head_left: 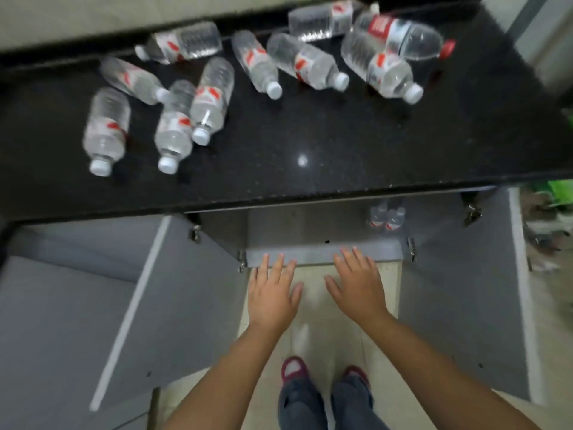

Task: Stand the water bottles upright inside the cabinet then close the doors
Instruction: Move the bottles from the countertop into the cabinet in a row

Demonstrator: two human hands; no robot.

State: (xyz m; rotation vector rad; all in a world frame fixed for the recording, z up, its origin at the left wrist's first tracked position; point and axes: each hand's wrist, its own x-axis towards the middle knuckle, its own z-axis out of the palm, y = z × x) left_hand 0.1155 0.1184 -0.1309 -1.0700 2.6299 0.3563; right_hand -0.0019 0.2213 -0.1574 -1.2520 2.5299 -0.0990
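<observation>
Several clear water bottles with white caps lie on their sides across the black countertop; one at the back right has a red cap. Below it the grey cabinet stands with both doors swung wide: the left door and the right door. Two bottles stand upright inside at the right. My left hand and my right hand hover flat with fingers spread, in front of the cabinet's lower edge, holding nothing.
My feet in red slippers stand on the pale tiled floor between the open doors. A wall runs behind the counter. Green and cluttered items lie at the far right past the right door.
</observation>
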